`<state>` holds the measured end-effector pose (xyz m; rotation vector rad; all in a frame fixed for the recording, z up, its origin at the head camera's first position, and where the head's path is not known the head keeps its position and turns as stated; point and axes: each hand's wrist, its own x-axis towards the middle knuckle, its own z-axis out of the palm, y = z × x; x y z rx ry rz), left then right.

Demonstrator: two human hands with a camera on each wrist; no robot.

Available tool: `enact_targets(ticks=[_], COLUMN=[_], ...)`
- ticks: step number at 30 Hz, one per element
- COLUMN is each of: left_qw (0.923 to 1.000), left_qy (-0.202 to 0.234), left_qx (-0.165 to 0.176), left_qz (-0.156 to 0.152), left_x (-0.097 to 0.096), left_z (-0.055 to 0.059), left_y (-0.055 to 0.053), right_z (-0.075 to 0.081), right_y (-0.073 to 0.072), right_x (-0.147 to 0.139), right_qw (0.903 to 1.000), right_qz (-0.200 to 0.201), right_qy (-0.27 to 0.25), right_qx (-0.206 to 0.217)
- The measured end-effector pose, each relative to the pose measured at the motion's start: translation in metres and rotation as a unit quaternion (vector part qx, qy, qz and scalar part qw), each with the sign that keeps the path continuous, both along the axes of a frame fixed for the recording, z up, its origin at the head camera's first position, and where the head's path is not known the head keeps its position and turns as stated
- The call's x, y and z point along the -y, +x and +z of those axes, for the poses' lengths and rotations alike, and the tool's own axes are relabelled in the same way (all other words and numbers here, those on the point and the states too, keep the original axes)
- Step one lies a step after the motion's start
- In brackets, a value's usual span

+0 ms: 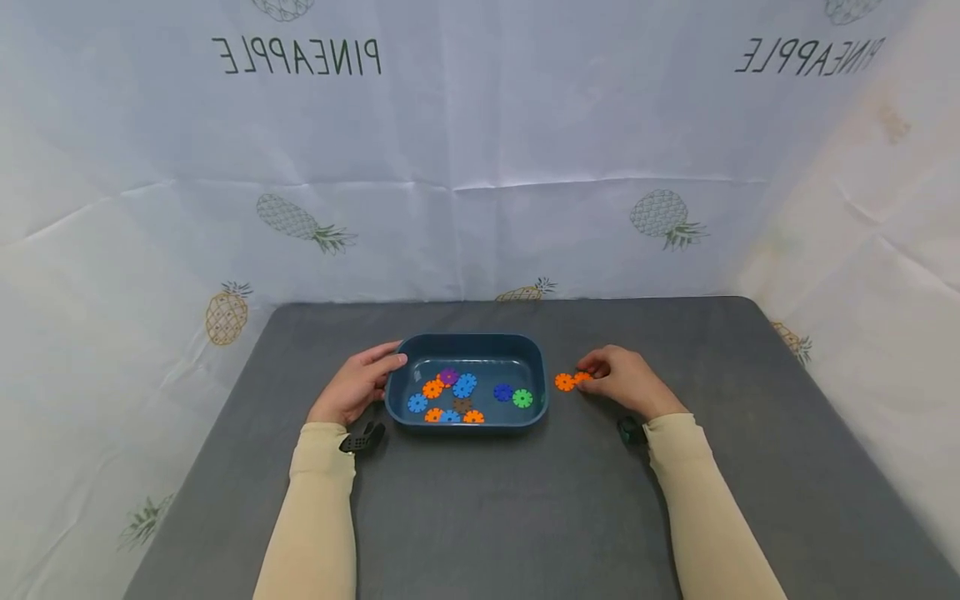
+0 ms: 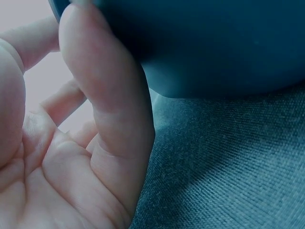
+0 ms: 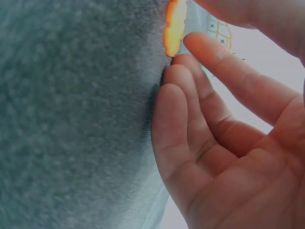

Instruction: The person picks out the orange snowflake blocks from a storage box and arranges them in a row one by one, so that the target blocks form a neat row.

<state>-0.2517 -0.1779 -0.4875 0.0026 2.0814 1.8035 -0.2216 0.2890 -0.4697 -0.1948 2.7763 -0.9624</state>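
Note:
A dark blue plastic tray [image 1: 467, 427] sits on the table. My left hand [image 1: 358, 385] grips its left end, thumb on the rim; in the left wrist view, fingers [image 2: 112, 90] curl against the tray's wall [image 2: 209, 52]. Right of the tray, my right hand [image 1: 622, 381] pinches an orange notched disc [image 1: 582, 377] between thumb and forefinger, close to the tabletop. A second orange notched disc [image 1: 564, 382] touches it on the left; whether the two are joined I cannot tell. The right wrist view shows an orange disc [image 3: 175, 26] edge-on by the fingertips [image 3: 193, 40].
Inside the tray lie several notched discs, among them a purple one [image 1: 448, 377], a green one [image 1: 522, 398], a dark blue one [image 1: 503, 392] and a brown one [image 1: 462, 405]. A grey cloth covers the table [image 1: 510, 517]. Behind it hangs a pineapple-print curtain [image 1: 480, 233].

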Motion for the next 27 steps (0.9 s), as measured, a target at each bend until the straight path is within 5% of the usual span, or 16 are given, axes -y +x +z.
enact_targets(ticks=[10,16,27], left_qw=[0.9999,0.9999,1.0], left_qy=[0.011,0.007,0.005], left_qx=[-0.002,-0.007,-0.007], left_qz=[0.0,0.004,0.002], left_x=[-0.003,-0.001,0.003], left_z=[-0.005,0.0,0.0], left_y=[0.003,0.001,0.0], right_z=[0.027,0.06,0.082], right_y=[0.012,0.002,-0.018], right_x=[0.023,0.063,0.146], right_qw=[0.9966,0.9908,0.944], right_qz=[0.034,0.098,0.3], right_qy=[0.016,0.033,0.127], right_qx=[-0.073,-0.088,-0.049])
